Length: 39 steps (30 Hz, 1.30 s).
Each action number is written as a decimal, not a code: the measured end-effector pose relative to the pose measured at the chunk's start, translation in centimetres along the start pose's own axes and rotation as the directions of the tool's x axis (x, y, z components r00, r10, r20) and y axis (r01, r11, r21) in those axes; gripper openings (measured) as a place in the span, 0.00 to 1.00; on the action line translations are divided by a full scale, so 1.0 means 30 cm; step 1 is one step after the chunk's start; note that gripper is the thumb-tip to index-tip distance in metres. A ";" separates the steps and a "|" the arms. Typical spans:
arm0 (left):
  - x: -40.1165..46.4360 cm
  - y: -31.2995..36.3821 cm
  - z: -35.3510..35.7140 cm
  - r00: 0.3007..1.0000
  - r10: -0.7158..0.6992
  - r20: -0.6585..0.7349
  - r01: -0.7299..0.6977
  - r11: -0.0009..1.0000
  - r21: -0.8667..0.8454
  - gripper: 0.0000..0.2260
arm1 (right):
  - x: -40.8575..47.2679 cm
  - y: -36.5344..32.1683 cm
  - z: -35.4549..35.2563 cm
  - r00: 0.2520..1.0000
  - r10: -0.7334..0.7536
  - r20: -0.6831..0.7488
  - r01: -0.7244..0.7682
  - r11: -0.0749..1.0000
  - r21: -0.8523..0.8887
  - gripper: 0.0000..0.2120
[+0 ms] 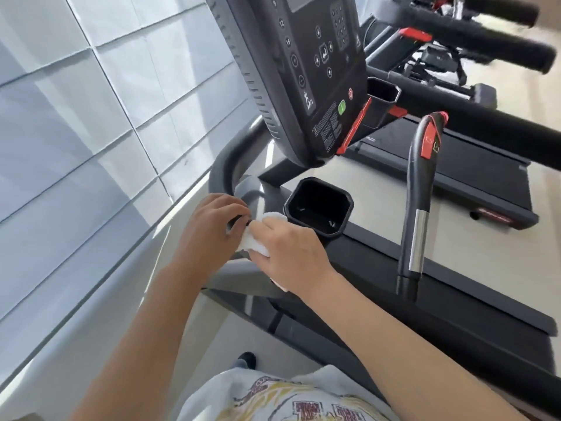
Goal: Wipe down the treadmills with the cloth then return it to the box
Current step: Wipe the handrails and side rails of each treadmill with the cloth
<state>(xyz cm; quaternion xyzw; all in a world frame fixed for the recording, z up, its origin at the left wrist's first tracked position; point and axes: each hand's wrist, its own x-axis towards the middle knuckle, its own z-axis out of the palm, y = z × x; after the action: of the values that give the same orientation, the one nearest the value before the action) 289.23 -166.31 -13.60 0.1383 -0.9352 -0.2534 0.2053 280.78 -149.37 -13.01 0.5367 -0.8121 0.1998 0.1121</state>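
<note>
The right hand [290, 253] presses the white cloth [261, 238] onto the treadmill [328, 86] handrail [224, 165], just left of the cup holder [318, 211], fingers curled over it. The left hand [212, 229] grips the rail beside it, perhaps touching the cloth.
</note>
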 end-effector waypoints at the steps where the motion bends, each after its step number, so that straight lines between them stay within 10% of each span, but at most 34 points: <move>1: 0.013 -0.006 0.001 1.000 0.024 0.005 -0.024 1.000 -0.005 0.06 | 0.015 -0.004 0.002 1.000 0.016 -0.002 -0.016 1.000 0.026 0.11; 12: 0.040 0.175 0.111 0.865 0.479 0.154 -0.422 0.857 -0.295 0.08 | -0.316 0.079 -0.096 0.946 0.231 -0.229 -0.269 0.951 -0.154 0.09; 21: 0.051 0.425 0.273 0.635 0.588 0.501 -0.532 0.803 -0.269 0.14 | -0.825 0.258 -0.298 0.476 0.596 -0.647 -0.852 0.494 -0.173 0.13; 28: 0.027 0.551 0.328 0.572 0.568 0.592 -0.561 0.797 -0.223 0.17 | -0.815 0.264 -0.344 0.222 0.773 -0.594 -0.969 0.243 -0.045 0.17; 39: 0.005 0.550 0.365 0.742 0.429 0.515 -0.495 0.869 -0.010 0.18 | -0.500 0.246 -0.365 0.559 0.827 0.049 -0.814 0.560 -0.154 0.20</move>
<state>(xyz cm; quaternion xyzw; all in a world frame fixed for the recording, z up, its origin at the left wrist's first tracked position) 281.58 -148.05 -13.42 -0.1559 -0.9745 -0.1615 0.0024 279.64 -129.56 -10.68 0.0999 -0.9834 0.1510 -0.0107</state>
